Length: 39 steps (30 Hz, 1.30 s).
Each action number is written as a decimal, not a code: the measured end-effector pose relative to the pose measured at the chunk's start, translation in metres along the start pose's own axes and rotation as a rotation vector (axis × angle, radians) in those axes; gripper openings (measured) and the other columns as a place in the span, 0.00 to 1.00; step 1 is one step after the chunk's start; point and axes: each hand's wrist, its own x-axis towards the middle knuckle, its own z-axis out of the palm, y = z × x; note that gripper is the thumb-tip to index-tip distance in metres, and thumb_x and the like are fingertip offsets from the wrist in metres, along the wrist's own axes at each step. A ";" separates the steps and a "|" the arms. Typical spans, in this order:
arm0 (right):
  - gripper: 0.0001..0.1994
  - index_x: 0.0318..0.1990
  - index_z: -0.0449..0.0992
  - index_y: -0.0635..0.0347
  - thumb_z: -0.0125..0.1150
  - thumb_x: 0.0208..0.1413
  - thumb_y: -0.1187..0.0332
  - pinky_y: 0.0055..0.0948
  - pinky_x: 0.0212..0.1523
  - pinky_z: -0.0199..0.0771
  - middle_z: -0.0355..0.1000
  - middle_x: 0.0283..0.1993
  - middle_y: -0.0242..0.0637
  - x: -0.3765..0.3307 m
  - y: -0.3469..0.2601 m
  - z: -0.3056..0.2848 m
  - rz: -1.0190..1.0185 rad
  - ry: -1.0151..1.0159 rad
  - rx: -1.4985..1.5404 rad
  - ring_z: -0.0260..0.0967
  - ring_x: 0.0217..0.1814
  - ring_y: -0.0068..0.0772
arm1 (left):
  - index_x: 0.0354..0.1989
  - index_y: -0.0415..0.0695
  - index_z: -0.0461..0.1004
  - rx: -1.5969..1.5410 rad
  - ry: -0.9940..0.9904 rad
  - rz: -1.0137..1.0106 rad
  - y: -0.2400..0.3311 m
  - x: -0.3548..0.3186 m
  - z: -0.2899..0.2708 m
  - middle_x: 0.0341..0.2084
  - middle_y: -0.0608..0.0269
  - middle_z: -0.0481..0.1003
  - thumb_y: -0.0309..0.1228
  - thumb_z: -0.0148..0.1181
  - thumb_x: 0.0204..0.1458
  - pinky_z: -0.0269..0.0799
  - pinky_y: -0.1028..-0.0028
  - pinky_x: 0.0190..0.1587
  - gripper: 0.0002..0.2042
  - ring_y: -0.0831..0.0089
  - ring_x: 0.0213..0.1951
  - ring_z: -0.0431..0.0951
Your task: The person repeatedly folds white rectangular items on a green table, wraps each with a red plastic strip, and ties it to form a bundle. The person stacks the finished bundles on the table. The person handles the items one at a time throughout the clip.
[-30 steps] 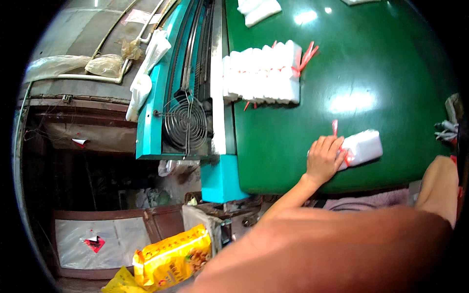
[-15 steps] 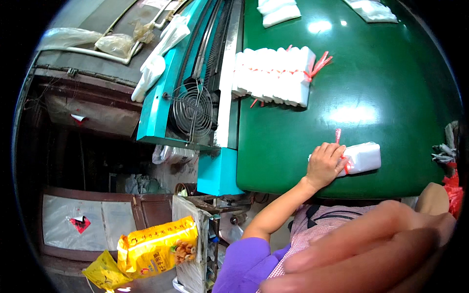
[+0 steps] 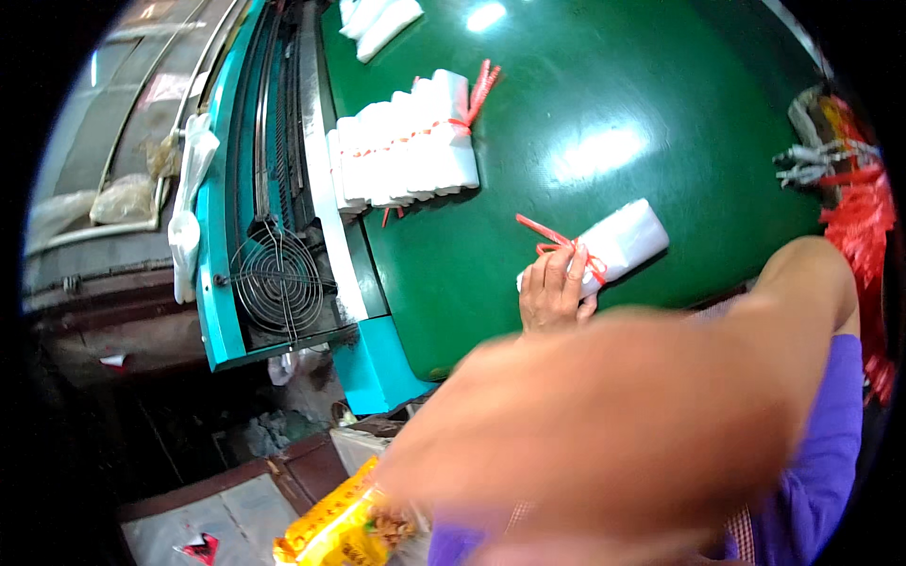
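A bundle of white plastic bags (image 3: 628, 238), tied round with red plastic strip, lies slantwise near the front edge of a green table (image 3: 528, 123). My left hand (image 3: 551, 291) grips its near left end, fingers over the top and the thumb beside the red tie. The strip's loose end (image 3: 538, 226) sticks out to the left above my fingers. Close to the camera, my right hand (image 3: 585, 424) is a large blur across the lower middle, covering my left forearm. Its fingers cannot be made out, nor whether anything is in them.
A row of similar tied white bundles (image 3: 406, 141) stands at the table's left side, with more white stacks (image 3: 382, 24) farther back. A teal machine (image 3: 222, 311) with a wire fan guard (image 3: 278, 283) borders the left. Red strips (image 3: 859, 226) hang at the right; a yellow package (image 3: 340, 519) is lower left.
The view has turned and shifted, so the table and machine sit farther left. My right hand has swung across to the left, close to the camera. My left hand stays on the bundle.
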 end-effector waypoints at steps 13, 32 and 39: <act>0.29 0.62 0.54 0.70 0.54 0.55 0.67 0.40 0.69 0.47 0.48 0.67 0.60 -0.047 0.255 -0.058 0.508 0.507 -0.663 0.43 0.71 0.58 | 0.63 0.40 0.58 -0.098 0.177 -0.349 -0.114 0.133 0.007 0.59 0.47 0.61 0.24 0.57 0.45 0.55 0.59 0.62 0.32 0.52 0.61 0.60; 0.20 0.52 0.71 0.59 0.45 0.60 0.56 0.60 0.67 0.39 0.49 0.69 0.44 -0.054 0.364 -0.395 1.096 0.394 -1.715 0.39 0.73 0.43 | 0.48 0.55 0.74 0.347 0.106 -0.308 -0.179 0.104 0.024 0.60 0.58 0.64 0.31 0.57 0.46 0.41 0.48 0.63 0.18 0.57 0.63 0.59; 0.15 0.39 0.75 0.61 0.51 0.56 0.58 0.46 0.55 0.58 0.69 0.42 0.41 -0.115 0.306 -0.329 0.807 0.274 -1.766 0.66 0.50 0.41 | 0.48 0.56 0.74 0.361 0.129 -0.313 -0.182 0.109 0.026 0.61 0.61 0.63 0.31 0.56 0.47 0.43 0.47 0.62 0.17 0.60 0.63 0.58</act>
